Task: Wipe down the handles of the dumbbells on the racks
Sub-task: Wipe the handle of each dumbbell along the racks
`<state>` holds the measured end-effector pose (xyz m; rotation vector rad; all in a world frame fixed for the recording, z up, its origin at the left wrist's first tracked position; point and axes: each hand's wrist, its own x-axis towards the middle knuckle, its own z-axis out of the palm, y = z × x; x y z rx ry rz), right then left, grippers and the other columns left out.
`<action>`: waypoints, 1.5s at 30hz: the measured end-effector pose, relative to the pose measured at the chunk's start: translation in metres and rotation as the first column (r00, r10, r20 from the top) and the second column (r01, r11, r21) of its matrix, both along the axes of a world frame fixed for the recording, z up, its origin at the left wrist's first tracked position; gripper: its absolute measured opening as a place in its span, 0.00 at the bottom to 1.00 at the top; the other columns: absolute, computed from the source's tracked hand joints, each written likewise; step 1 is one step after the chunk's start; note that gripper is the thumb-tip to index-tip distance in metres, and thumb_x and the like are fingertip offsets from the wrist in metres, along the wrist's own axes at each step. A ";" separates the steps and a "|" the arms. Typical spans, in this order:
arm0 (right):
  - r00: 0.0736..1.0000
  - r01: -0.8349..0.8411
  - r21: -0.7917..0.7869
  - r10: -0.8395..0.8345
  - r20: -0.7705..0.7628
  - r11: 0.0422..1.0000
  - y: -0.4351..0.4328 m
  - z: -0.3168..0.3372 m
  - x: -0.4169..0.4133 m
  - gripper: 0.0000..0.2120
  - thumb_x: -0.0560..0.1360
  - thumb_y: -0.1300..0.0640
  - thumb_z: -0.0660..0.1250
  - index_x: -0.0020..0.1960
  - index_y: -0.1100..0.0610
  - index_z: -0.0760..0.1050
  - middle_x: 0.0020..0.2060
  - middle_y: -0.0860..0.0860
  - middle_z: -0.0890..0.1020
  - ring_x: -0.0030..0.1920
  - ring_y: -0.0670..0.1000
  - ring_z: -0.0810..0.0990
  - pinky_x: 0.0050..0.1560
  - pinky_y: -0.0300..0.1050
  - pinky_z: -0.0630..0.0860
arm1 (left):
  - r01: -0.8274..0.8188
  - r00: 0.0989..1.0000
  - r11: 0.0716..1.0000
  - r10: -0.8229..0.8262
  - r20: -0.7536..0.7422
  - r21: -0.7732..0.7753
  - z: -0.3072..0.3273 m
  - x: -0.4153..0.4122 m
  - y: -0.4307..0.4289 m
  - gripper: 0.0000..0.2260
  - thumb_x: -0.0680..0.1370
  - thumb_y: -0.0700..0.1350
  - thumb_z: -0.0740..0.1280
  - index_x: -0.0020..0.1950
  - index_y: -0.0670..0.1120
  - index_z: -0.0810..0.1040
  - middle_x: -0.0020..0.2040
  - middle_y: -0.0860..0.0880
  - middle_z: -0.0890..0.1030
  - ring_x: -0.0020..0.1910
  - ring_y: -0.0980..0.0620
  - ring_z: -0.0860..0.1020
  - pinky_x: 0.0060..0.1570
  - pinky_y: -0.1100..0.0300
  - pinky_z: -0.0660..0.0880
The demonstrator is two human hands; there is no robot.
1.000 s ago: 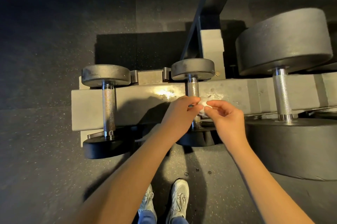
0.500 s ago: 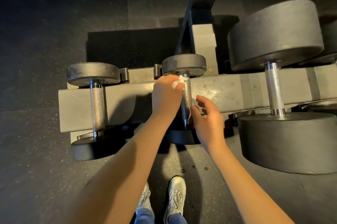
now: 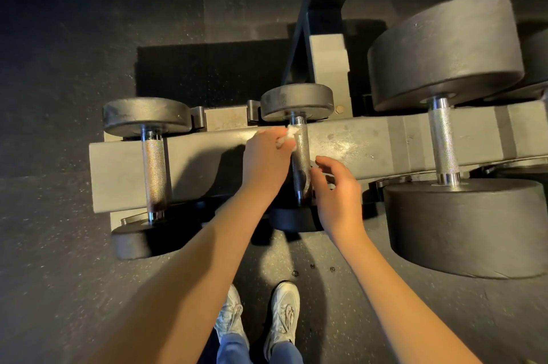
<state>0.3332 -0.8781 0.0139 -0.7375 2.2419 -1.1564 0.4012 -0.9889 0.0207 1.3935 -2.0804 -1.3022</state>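
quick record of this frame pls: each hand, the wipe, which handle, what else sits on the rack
left hand: pinches a white wipe at the far end of the middle dumbbell handle
right hand: open, fingers relaxed, beside the near end of that handle; contact unclear
rack: grey beam under the handles
others: small dumbbell at left, large dumbbell at right, neither touched by a hand

White sneakers [image 3: 283, 314] stand on speckled rubber floor [image 3: 59, 245].
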 end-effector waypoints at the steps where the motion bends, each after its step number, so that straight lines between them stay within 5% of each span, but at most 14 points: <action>1: 1.000 0.001 -0.003 -0.001 0.001 1.000 0.000 0.000 0.000 0.11 0.78 0.60 0.64 0.60 0.58 0.77 0.49 0.46 0.77 0.50 0.45 0.76 0.53 0.38 0.72 | 0.015 1.000 1.000 -0.015 0.017 0.009 -0.002 0.002 0.004 0.07 0.79 0.44 0.63 0.43 0.49 0.77 0.38 0.55 0.76 0.37 0.61 0.73 0.39 0.67 0.66; 6: 1.000 0.011 -0.021 -0.011 0.000 1.000 0.001 0.000 0.000 0.09 0.78 0.60 0.64 0.58 0.57 0.77 0.48 0.45 0.78 0.49 0.45 0.76 0.50 0.33 0.71 | 0.136 0.986 0.990 -0.139 0.093 0.036 -0.007 0.024 0.027 0.08 0.78 0.47 0.67 0.54 0.46 0.80 0.47 0.55 0.78 0.44 0.61 0.75 0.49 0.67 0.70; 12: 0.999 0.032 -0.035 -0.031 0.024 0.999 0.000 -0.001 0.001 0.08 0.78 0.60 0.63 0.56 0.56 0.78 0.47 0.46 0.78 0.47 0.42 0.76 0.46 0.29 0.70 | 0.018 0.999 0.999 -0.017 0.036 -0.027 -0.007 0.011 0.009 0.07 0.79 0.48 0.64 0.52 0.47 0.78 0.46 0.54 0.77 0.46 0.57 0.76 0.47 0.65 0.70; 18: 0.997 0.048 -0.044 -0.045 0.065 0.998 0.001 -0.001 0.001 0.07 0.78 0.60 0.62 0.53 0.50 0.75 0.47 0.44 0.78 0.47 0.37 0.75 0.44 0.23 0.68 | 0.142 0.982 0.986 -0.151 0.117 0.082 -0.005 0.026 0.030 0.07 0.79 0.48 0.65 0.52 0.47 0.78 0.46 0.55 0.77 0.45 0.58 0.76 0.47 0.65 0.71; 21: 0.998 0.044 -0.045 -0.042 0.052 0.998 0.001 -0.001 0.002 0.07 0.79 0.60 0.62 0.54 0.51 0.75 0.47 0.46 0.78 0.47 0.38 0.75 0.43 0.23 0.68 | 0.175 0.980 0.979 -0.184 0.079 0.102 0.000 0.030 0.021 0.07 0.78 0.49 0.66 0.52 0.48 0.79 0.46 0.56 0.78 0.45 0.60 0.75 0.48 0.65 0.72; 24: 0.997 0.064 -0.038 -0.061 0.057 0.997 0.001 -0.003 0.002 0.08 0.79 0.59 0.61 0.55 0.53 0.76 0.49 0.47 0.79 0.48 0.41 0.76 0.44 0.26 0.68 | 0.035 0.999 0.999 -0.033 -0.042 0.032 0.003 0.014 0.003 0.05 0.78 0.45 0.65 0.47 0.45 0.79 0.41 0.53 0.78 0.41 0.55 0.75 0.43 0.64 0.71; 26: 0.995 0.080 -0.029 -0.078 0.069 0.996 0.001 -0.004 0.002 0.09 0.79 0.58 0.61 0.57 0.54 0.77 0.51 0.48 0.79 0.50 0.43 0.76 0.45 0.29 0.69 | -0.033 0.997 0.999 0.030 -0.067 -0.043 0.002 -0.001 -0.008 0.07 0.77 0.43 0.66 0.52 0.43 0.80 0.46 0.51 0.79 0.45 0.55 0.75 0.44 0.66 0.69; 29: 0.993 0.096 -0.024 -0.094 0.078 0.995 0.001 -0.005 0.002 0.10 0.79 0.58 0.61 0.57 0.54 0.77 0.52 0.48 0.79 0.52 0.45 0.76 0.48 0.33 0.70 | -0.050 0.998 0.996 0.047 -0.039 -0.073 -0.001 -0.008 -0.007 0.10 0.76 0.44 0.67 0.54 0.43 0.81 0.49 0.48 0.81 0.47 0.54 0.75 0.46 0.62 0.70; 31: 0.993 0.100 -0.027 -0.098 0.071 0.995 0.001 -0.005 0.003 0.10 0.79 0.57 0.61 0.58 0.55 0.77 0.52 0.48 0.79 0.52 0.45 0.76 0.50 0.35 0.71 | 0.045 0.998 0.996 -0.042 0.035 -0.082 0.000 -0.001 0.003 0.07 0.76 0.45 0.66 0.48 0.44 0.81 0.44 0.48 0.79 0.43 0.54 0.75 0.43 0.60 0.69; 34: 0.993 0.102 -0.032 -0.100 0.055 0.994 0.002 -0.006 0.002 0.10 0.79 0.57 0.61 0.58 0.55 0.77 0.51 0.48 0.79 0.52 0.45 0.76 0.49 0.33 0.70 | 0.164 0.981 0.985 -0.158 0.116 -0.050 -0.001 0.014 0.016 0.09 0.77 0.49 0.67 0.52 0.46 0.80 0.47 0.51 0.77 0.45 0.55 0.75 0.48 0.61 0.72; 39: 0.994 0.100 -0.027 -0.099 0.043 0.995 0.001 -0.005 0.003 0.11 0.80 0.57 0.60 0.59 0.55 0.77 0.52 0.47 0.79 0.52 0.45 0.76 0.49 0.33 0.70 | 0.057 0.998 0.998 -0.056 0.032 -0.039 -0.002 0.010 0.005 0.09 0.78 0.48 0.65 0.55 0.47 0.79 0.51 0.51 0.78 0.48 0.57 0.74 0.45 0.71 0.66; 45: 0.996 0.080 -0.023 -0.079 0.043 0.997 0.002 -0.004 0.003 0.09 0.79 0.58 0.61 0.57 0.54 0.77 0.50 0.47 0.79 0.50 0.45 0.76 0.47 0.33 0.70 | 0.116 0.987 0.993 -0.117 0.113 0.018 0.001 0.016 0.022 0.06 0.77 0.49 0.67 0.48 0.47 0.79 0.44 0.54 0.78 0.42 0.59 0.75 0.43 0.68 0.69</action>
